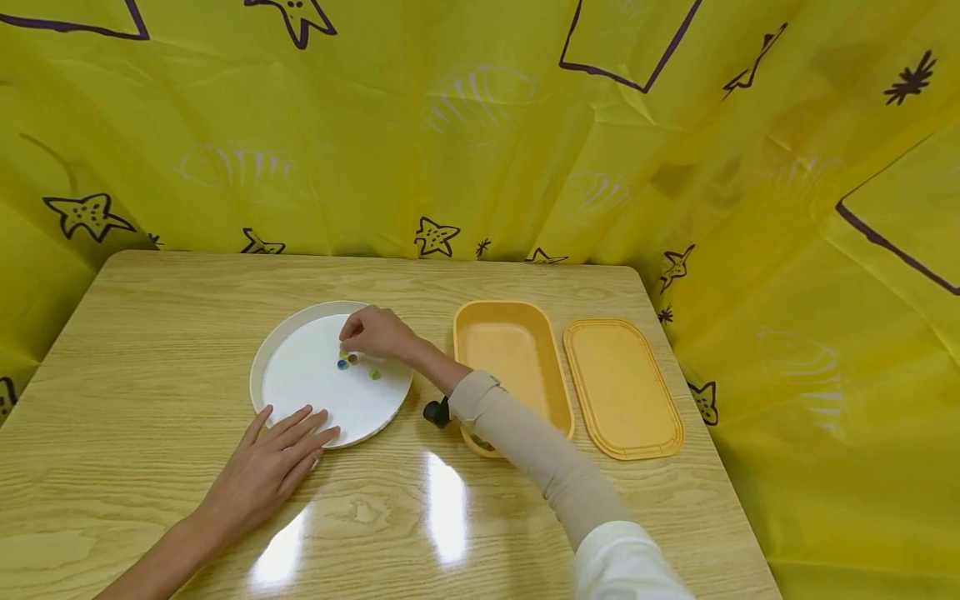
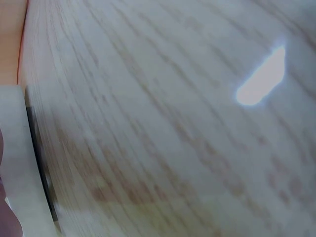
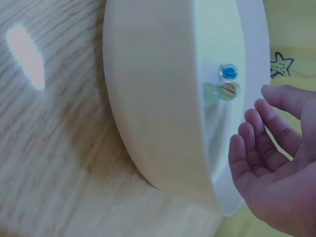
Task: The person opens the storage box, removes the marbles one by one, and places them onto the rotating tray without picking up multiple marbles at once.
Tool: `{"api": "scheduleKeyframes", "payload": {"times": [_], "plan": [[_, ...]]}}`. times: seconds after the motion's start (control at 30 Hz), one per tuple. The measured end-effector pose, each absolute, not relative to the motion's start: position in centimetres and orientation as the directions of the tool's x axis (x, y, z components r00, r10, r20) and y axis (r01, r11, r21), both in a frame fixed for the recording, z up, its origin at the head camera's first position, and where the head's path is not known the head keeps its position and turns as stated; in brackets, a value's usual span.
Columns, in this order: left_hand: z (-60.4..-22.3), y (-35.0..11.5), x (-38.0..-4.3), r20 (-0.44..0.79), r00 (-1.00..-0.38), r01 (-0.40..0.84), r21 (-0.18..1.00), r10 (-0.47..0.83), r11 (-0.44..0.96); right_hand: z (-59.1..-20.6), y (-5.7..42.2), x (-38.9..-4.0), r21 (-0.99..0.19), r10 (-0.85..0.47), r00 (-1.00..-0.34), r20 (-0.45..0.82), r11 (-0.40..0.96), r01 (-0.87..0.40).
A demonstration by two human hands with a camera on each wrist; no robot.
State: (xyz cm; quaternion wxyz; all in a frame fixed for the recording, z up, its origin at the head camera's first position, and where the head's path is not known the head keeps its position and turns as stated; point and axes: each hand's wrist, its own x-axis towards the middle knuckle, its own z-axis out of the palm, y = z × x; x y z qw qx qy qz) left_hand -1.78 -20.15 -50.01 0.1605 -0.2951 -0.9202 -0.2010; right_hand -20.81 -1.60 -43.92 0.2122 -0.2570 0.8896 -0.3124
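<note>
A round white tray [image 1: 307, 392] lies on the table with several glass marbles in it. They include a blue marble [image 3: 229, 71], a marble with red and yellow streaks [image 3: 228, 91] and a green marble [image 1: 375, 374]. My right hand [image 1: 377, 333] is over the tray just above the marbles, its fingers loosely bent. In the right wrist view a small gap shows between thumb and fingertips, and no marble is visible there. My left hand [image 1: 262, 467] rests with spread fingers on the tray's near rim.
Right of the tray stands a deep orange box [image 1: 502, 321], partly covered by my right forearm; a bit of something greenish shows at its near end. Farther right lies a flat orange lid [image 1: 626, 392]. A yellow curtain [image 1: 375, 150] hangs behind the wooden table [image 1: 172, 333].
</note>
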Motion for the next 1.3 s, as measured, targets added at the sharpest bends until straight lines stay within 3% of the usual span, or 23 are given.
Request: {"api": "scheduleKeyframes", "payload": {"times": [0.7, 1.3], "plan": [[-49.9, -20.1, -1.8, 0.403, -0.782, 0.600, 0.282, 0.475, 0.749, -40.3, 5.0, -20.2, -0.759, -0.682, -0.713, -0.163, 0.549, -0.351], [-50.1, -20.1, -1.8, 0.421, -0.776, 0.602, 0.275, 0.470, 0.749, -39.3, 14.3, -18.0, -0.748, -0.646, -0.751, -0.139, 0.565, -0.347]]}}
